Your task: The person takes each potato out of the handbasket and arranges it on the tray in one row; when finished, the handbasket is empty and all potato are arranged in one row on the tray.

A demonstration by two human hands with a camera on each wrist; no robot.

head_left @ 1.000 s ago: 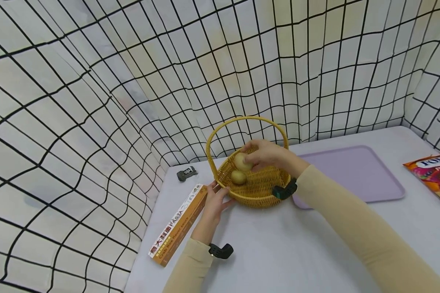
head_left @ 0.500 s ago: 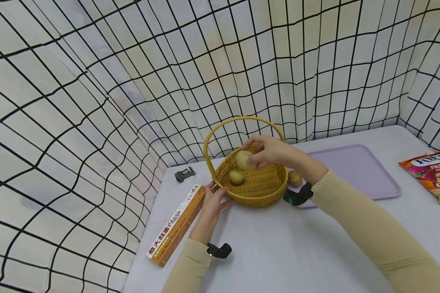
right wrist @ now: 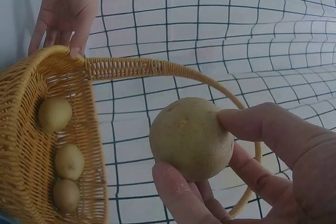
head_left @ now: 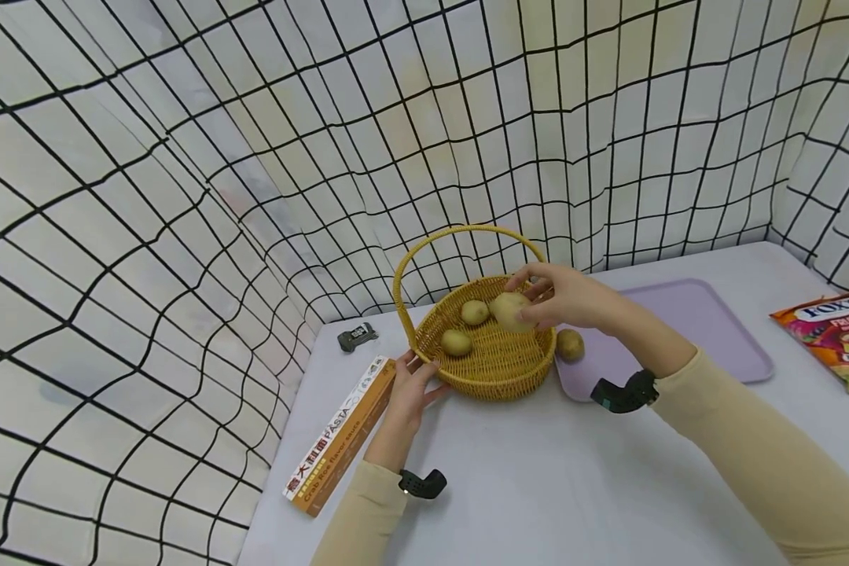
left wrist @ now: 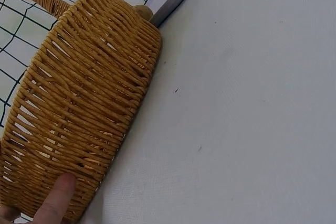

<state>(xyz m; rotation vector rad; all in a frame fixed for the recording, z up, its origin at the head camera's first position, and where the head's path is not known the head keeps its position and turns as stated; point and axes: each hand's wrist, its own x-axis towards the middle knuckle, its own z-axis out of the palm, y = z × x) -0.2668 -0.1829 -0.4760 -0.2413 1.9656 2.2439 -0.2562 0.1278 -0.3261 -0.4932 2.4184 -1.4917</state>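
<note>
My right hand (head_left: 573,295) pinches a round, pale potato (right wrist: 190,139) between thumb and fingertips, above the right part of a yellow wicker basket (head_left: 498,387). In the right wrist view, three potatoes lie in the basket, one nearest the left hand (right wrist: 54,114). The head view shows two of them plainly, while the held potato mostly covers another. My left hand (head_left: 409,393) holds the basket's left end at the rim. One digit (left wrist: 59,198) presses the outer weave in the left wrist view. The tall arched handle (head_left: 470,228) stands upright.
Right of the basket is a lilac tray (head_left: 679,330), with one potato (head_left: 570,346) on its near left corner. A pasta box (head_left: 341,436) lies beside the left forearm. Behind it sits a small dark grey object (head_left: 358,336). A Fox's candy bag (head_left: 831,334) lies far right.
My right hand has lifted the potato and moved right with it. A potato in the basket and the one on the tray have come into sight. The left hand stays at the basket.
</note>
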